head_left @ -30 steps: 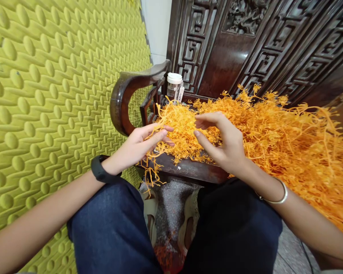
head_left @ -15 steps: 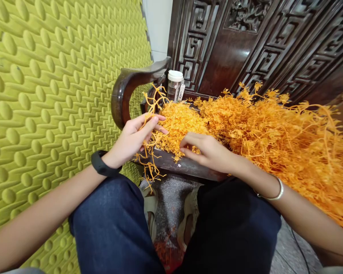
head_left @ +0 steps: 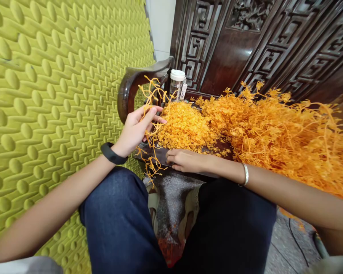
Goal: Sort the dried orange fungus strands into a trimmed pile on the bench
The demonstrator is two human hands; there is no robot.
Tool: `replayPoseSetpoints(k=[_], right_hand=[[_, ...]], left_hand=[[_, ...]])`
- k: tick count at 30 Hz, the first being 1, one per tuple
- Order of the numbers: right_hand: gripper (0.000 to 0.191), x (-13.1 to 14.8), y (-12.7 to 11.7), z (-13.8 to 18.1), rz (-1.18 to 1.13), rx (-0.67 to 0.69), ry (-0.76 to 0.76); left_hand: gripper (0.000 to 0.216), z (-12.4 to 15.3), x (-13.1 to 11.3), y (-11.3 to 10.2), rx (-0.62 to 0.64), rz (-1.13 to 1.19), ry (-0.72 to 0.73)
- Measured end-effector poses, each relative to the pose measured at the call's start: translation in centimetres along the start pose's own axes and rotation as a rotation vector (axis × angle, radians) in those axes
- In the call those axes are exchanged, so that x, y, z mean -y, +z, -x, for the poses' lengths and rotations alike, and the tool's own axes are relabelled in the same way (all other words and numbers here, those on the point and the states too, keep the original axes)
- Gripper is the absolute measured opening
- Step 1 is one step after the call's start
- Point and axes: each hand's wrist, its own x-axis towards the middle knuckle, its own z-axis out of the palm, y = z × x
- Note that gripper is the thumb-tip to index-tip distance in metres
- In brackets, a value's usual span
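Note:
My left hand (head_left: 135, 127) is closed around a few thin, branched orange plastic stems (head_left: 153, 161). Their forked ends stick up above the fingers and also dangle past the front edge of the dark wooden bench (head_left: 201, 176). My right hand (head_left: 184, 160) rests low at that edge, fingers curled inward, close to the dangling stems. Whatever its fingertips hold is hidden. Just beyond both hands lies a low heap of small orange plastic pieces (head_left: 185, 125). A much bigger mound of branched orange stems (head_left: 282, 133) spreads to the right.
A clear jar with a white lid (head_left: 177, 82) stands at the back beside the curved armrest (head_left: 125, 91). The carved backrest (head_left: 228, 57) rises behind. Yellow-green foam matting (head_left: 60, 95) covers the left side. A black cable (head_left: 297, 241) lies on the floor at right.
My right hand has moved left and down from the small pieces to the bench edge. My left hand still holds the stems, nearly in place. The view has shifted slightly.

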Motion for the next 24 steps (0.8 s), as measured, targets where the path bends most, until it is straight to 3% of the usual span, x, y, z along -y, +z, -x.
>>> replayPoseSetpoints(k=[10,24], right_hand=[[0.023,-0.3,0.5,-1.2,0.15,-0.008,-0.063],[0.061,-1.4,3.8,-1.4,0.203,0.108,-0.174]], left_hand=[[0.033,-0.2,-0.2,0.3,-0.016,-0.009,0.043],[0.032,-0.2,-0.3,0.3,-0.026,-0.034,0.04]])
